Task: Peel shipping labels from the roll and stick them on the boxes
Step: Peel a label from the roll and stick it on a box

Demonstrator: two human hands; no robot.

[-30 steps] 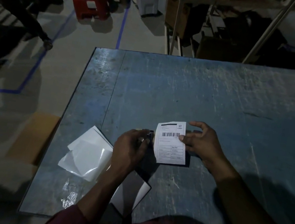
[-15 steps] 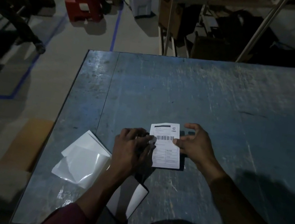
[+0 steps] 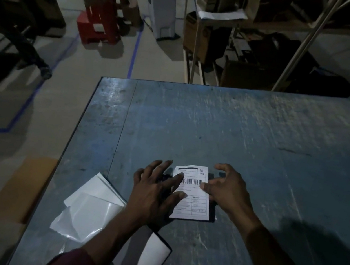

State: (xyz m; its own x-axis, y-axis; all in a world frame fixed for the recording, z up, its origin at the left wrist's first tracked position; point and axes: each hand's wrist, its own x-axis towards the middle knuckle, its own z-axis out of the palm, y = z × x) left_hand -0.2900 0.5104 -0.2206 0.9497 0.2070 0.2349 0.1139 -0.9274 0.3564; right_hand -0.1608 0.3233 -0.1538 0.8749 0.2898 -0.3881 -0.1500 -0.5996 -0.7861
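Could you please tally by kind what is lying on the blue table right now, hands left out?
Printed shipping label: 1
Dark flat item under the label: 1
Loose white backing sheets, overlapping, as far as I can tell: 2
White strip by the near edge: 1
Total: 5

A white rectangular paper shipping label (image 3: 193, 194) printed with a barcode lies flat, face up, atop a thin dark flat package (image 3: 212, 217) on the worn blue tabletop (image 3: 259, 146).

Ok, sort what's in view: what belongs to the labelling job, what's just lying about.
Job:
label, pressed flat by left hand and right hand
dark item under the label
backing sheets by the table's left edge

Lying about:
red stools
grey bin
shelf boxes
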